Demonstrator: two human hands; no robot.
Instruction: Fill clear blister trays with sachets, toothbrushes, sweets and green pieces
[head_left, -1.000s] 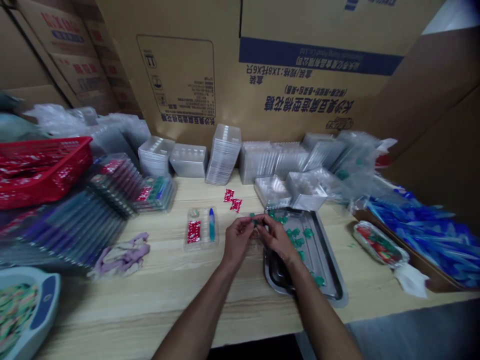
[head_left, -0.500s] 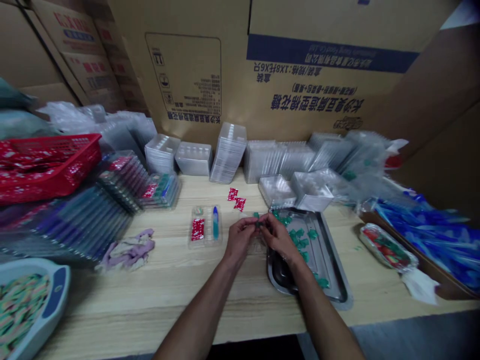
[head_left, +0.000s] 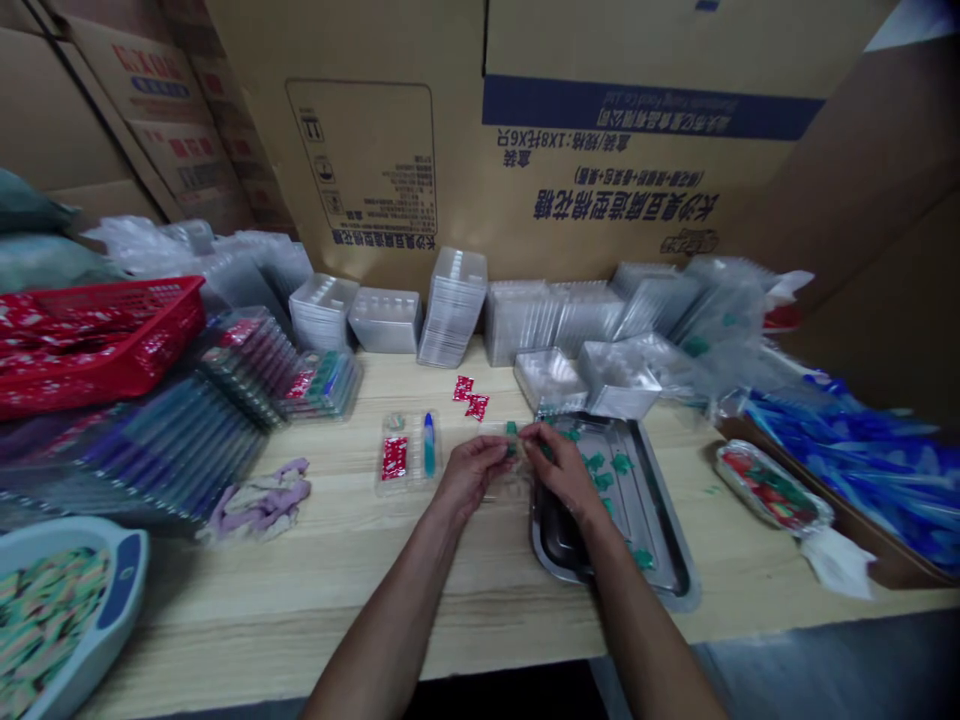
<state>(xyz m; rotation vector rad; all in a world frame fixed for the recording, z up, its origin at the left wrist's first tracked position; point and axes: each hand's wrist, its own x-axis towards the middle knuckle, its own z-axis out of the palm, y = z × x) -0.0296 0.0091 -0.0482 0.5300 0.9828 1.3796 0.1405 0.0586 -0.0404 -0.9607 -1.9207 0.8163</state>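
Fingertips of the left hand (head_left: 466,472) and right hand (head_left: 561,468) have parted slightly since the earlier frame, baring more of the small greenish item (head_left: 516,450) between them, above the desk (head_left: 360,590) and left of the metal tray (head_left: 670,535). The left fingers are pinched on it; the right fingers are curled at its other side, but I cannot tell whether they grip. The step in hand looks like fine 2-handed handling of that item, and the next move seems to call for a light, steady pinch.

Upside down on the large carton (head_left: 465,200) I read 长沙臭豆腐造型棉花糖, "1X8托X6只" and, on its blue band (head_left: 555,103), "Food Co.,Ltd". Red lettering on the stacked cartons (head_left: 184,150) at left is too blurred. The 2 loose red packets (head_left: 477,406) show no legible wording.
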